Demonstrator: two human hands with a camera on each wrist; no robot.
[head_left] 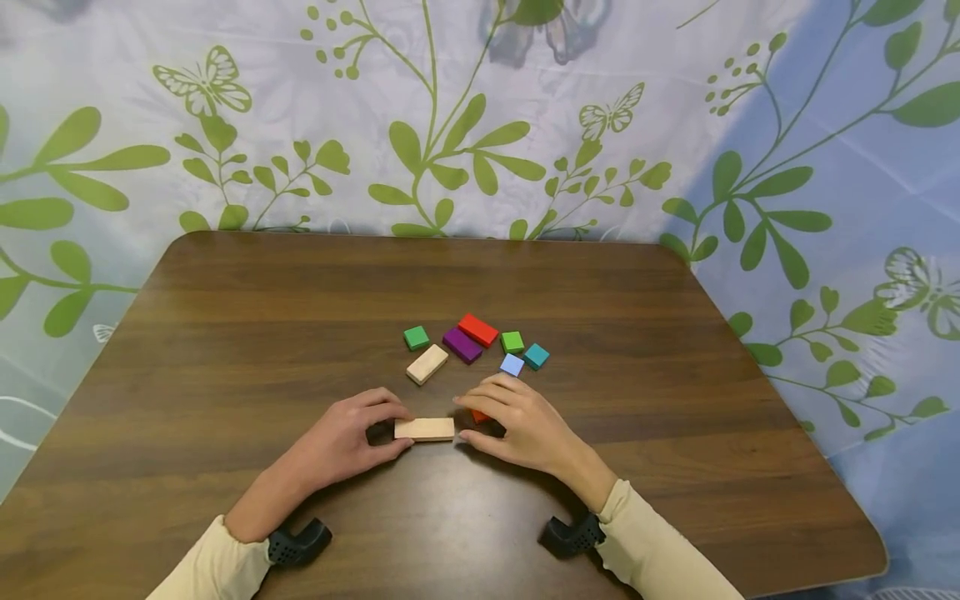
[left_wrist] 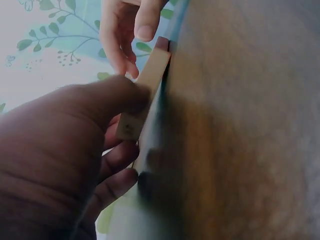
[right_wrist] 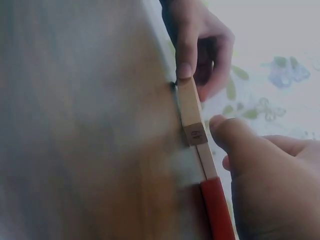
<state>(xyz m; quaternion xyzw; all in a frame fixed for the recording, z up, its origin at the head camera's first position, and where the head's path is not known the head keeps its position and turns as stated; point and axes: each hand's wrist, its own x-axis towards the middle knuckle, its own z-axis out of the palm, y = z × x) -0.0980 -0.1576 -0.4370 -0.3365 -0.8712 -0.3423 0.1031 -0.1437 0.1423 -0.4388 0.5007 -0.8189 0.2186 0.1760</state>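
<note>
A plain wooden block [head_left: 424, 429] lies lengthwise across the near middle of the table. My left hand [head_left: 358, 429] pinches its left end, thumb on the near side and fingers on the far side. Past the block's other end, my right hand [head_left: 521, 421] hovers with thumb and fingers spread apart. An orange-red block [head_left: 479, 416] shows in the gap between them, partly covered by the fingers. In the right wrist view the right thumb [right_wrist: 227, 132] stands off from the wooden block [right_wrist: 190, 107], whose end face bears a dark mark, and the red block [right_wrist: 218, 210] appears closer.
Beyond the hands lie a second wooden block [head_left: 427, 365], a purple block [head_left: 462, 345], a red block [head_left: 477, 330], a green one [head_left: 416, 337], a light green one [head_left: 512, 342], a teal one [head_left: 536, 356] and a light blue one [head_left: 512, 364]. A patterned cloth [head_left: 465, 125] hangs behind the table [head_left: 300, 283].
</note>
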